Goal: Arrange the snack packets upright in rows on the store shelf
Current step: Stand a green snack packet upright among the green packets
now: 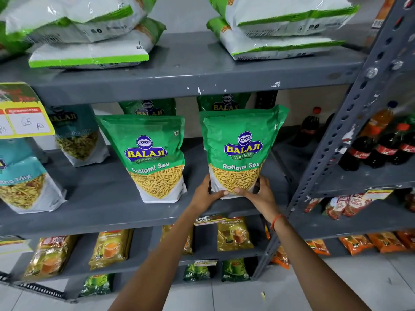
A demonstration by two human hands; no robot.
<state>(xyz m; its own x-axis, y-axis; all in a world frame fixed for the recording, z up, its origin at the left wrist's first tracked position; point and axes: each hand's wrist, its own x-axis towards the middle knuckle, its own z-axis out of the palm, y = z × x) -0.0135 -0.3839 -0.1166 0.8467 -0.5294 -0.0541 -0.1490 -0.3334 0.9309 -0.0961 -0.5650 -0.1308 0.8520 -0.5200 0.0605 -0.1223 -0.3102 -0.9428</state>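
A green Ratlami Sev packet (241,151) stands upright near the front of the grey middle shelf (107,194). My left hand (207,194) grips its bottom left corner, and my right hand (258,194) grips its bottom right corner. A second green Ratlami Sev packet (152,158) stands upright to its left, apart from my hands. Behind each of them another green packet (225,103) peeks out under the shelf above. Two teal mix packets (76,135) stand at the left, the nearer one (22,178) leaning.
White-and-green bags (89,48) lie stacked flat on the top shelf. A yellow price tag (24,117) hangs at left. A slotted grey upright (336,140) divides off a rack with cola bottles (379,149). Tea packets (233,234) fill the lower shelves.
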